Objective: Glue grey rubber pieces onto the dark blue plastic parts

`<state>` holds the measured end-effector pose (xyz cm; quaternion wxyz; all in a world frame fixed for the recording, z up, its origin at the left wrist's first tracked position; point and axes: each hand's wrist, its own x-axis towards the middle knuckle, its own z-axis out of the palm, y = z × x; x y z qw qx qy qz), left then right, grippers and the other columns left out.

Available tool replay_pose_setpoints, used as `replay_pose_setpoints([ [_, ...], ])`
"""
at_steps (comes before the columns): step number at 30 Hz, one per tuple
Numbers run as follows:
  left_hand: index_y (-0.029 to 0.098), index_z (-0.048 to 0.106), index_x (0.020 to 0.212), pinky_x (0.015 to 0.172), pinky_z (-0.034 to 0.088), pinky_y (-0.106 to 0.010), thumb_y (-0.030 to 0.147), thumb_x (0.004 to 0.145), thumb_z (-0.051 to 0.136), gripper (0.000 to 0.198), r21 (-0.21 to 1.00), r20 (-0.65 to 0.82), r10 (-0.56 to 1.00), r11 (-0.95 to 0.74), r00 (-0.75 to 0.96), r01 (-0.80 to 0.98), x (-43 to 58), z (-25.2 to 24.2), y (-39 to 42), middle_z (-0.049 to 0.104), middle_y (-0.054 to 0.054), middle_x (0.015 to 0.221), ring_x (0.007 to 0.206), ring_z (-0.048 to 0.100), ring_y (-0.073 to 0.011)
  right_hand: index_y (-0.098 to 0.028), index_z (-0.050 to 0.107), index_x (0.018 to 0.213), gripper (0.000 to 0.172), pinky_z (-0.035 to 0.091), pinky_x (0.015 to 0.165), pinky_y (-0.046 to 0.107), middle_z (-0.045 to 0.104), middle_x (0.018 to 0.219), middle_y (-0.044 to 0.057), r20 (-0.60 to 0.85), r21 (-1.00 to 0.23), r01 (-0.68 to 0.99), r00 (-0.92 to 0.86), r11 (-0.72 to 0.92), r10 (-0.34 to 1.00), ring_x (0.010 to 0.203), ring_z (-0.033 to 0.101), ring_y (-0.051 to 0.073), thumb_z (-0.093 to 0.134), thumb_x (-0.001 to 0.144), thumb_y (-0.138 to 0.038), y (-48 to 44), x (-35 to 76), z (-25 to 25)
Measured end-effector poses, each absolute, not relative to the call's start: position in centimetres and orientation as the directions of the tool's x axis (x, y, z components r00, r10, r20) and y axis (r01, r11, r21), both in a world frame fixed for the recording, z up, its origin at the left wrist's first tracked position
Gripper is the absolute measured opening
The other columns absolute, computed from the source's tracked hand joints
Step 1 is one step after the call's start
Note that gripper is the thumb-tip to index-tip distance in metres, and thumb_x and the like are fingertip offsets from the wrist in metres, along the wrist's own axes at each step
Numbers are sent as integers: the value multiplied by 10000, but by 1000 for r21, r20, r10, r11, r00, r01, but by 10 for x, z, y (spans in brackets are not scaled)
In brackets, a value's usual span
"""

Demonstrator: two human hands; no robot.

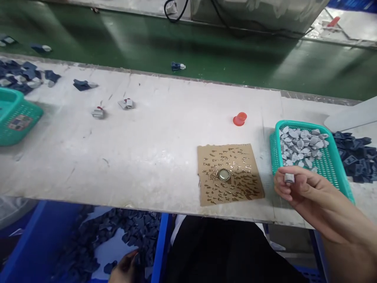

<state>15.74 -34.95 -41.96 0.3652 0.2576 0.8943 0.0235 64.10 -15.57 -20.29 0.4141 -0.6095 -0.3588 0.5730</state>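
Right hand pinches grey piece at the fingertips, teal basket just beyond; grip by the edges (left hand among dark pieces, grip unclear).

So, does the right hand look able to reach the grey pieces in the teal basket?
Probably yes: the right hand is at the near rim of the teal basket, nothing in between, though it pinches a small grey piece.

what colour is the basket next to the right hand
The basket is teal green plastic mesh; the head view shows it best.
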Motion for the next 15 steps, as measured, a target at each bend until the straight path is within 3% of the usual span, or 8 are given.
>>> replay_pose_setpoints([
  [3, 218, 818, 953, 926, 587, -548, 546, 726, 635, 439, 187, -645, 404, 907, -649, 377, 143, -402, -347, 819, -144, 926, 1080, 750, -479, -348, 838, 1003, 351, 593, 592, 267, 670, 768, 21, -404, -915, -28, 85, -403, 911, 651, 614, 150, 892, 755, -590, -158, 635, -203],
  [5, 200, 805, 1141, 973, 564, -572, 565, 748, 694, 548, 191, -594, 370, 927, -714, 322, 141, -383, -344, 801, -151, 982, 1143, 714, -490, -365, 828, 1071, 400, 592, 587, 250, 690, 787, 9, -382, -922, 23, 110, -387, 917, 647, 629, 143, 917, 734, -561, -159, 630, -202],
  [7, 246, 717, 1366, 1025, 534, -597, 583, 774, 748, 682, 276, -514, 352, 931, -782, 238, 146, -362, -337, 765, -138, 1110, 1185, 687, -475, -367, 820, 1056, 371, 589, 583, 223, 723, 817, -3, -312, -932, 142, 151, -333, 938, 662, 660, 140, 934, 732, -506, -160, 622, -199],
  [9, 355, 616, 1473, 1063, 524, -567, 557, 761, 832, 771, 474, -447, 367, 871, -816, 131, 158, -341, -326, 702, -92, 1269, 1188, 686, -400, -348, 810, 950, 243, 620, 673, 213, 768, 895, -3, -186, -916, 325, 172, -234, 967, 795, 731, 160, 924, 763, -452, -160, 612, -195],
  [10, 380, 634, 1431, 1053, 543, -507, 513, 742, 877, 742, 594, -429, 387, 801, -817, 67, 166, -330, -319, 683, -62, 1296, 1152, 694, -338, -338, 799, 915, 193, 638, 753, 224, 789, 966, 1, -125, -895, 406, 171, -185, 977, 908, 757, 178, 909, 787, -433, -160, 607, -193],
  [12, 323, 745, 1151, 937, 598, -344, 393, 679, 953, 521, 809, -406, 486, 585, -774, -58, 187, -310, -303, 701, -12, 1159, 996, 695, -214, -327, 788, 915, 159, 660, 867, 277, 807, 1070, 11, -58, -856, 501, 153, -128, 987, 1045, 768, 216, 874, 830, -430, -159, 597, -191],
  [14, 248, 735, 859, 800, 624, -246, 305, 620, 986, 351, 924, -369, 674, 338, -640, -176, 213, -290, -284, 677, 11, 914, 865, 671, -164, -334, 791, 966, 176, 677, 852, 311, 815, 1069, 13, -57, -835, 537, 133, -120, 989, 993, 784, 227, 850, 855, -459, -158, 590, -190],
  [15, 240, 728, 801, 777, 641, -244, 287, 613, 990, 326, 939, -340, 776, 245, -531, -243, 227, -281, -273, 647, 14, 832, 853, 678, -168, -345, 795, 991, 188, 674, 809, 296, 815, 1043, 3, -52, -820, 562, 114, -108, 992, 920, 785, 209, 846, 860, -471, -157, 588, -191],
])
